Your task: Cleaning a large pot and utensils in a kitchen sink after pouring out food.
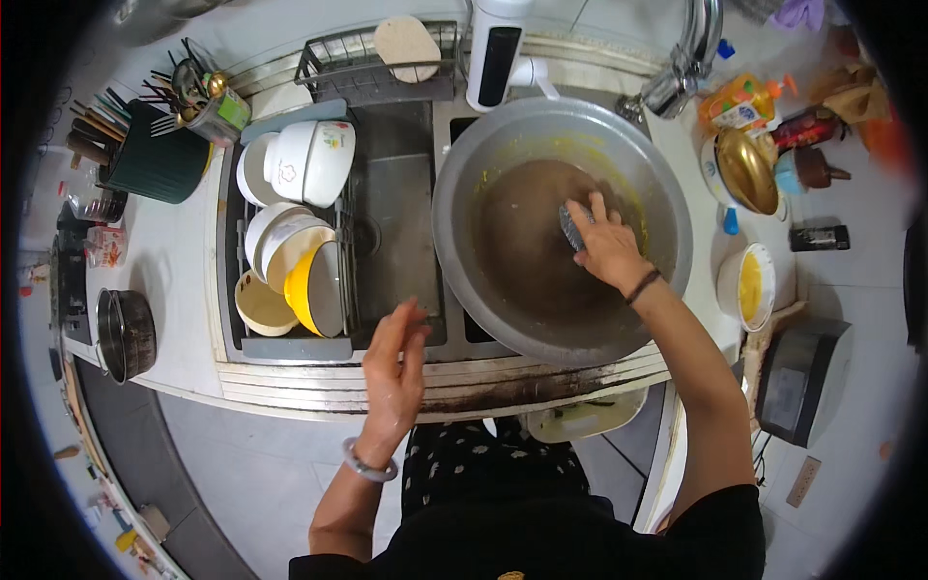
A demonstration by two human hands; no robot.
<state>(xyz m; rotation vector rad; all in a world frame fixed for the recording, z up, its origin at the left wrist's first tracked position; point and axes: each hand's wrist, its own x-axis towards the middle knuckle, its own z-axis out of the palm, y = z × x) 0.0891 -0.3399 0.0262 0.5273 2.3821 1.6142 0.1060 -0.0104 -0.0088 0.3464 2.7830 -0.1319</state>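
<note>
My right hand [607, 243] holds a grey scouring pad [573, 226], perhaps steel wool, over murky brown water [533, 254] in a large metal basin [457, 279]. Yellow residue clings to the basin's inner wall. The basin rests over the right part of the sink. My left hand [396, 362] is above the counter's front edge, fingers apart, holding nothing. Left of it, white bowls [330, 163] and a yellow bowl [308, 290] stand tilted in a dish rack in the left part of the sink [402, 196].
A chrome faucet [670, 83] and a white water heater tap [493, 58] rise behind the basin. Bottles, a gold-coloured ladle [747, 170] and a tub with yellow contents [750, 286] are at right. Utensil holders [156, 159] and a metal pot [129, 337] stand at left.
</note>
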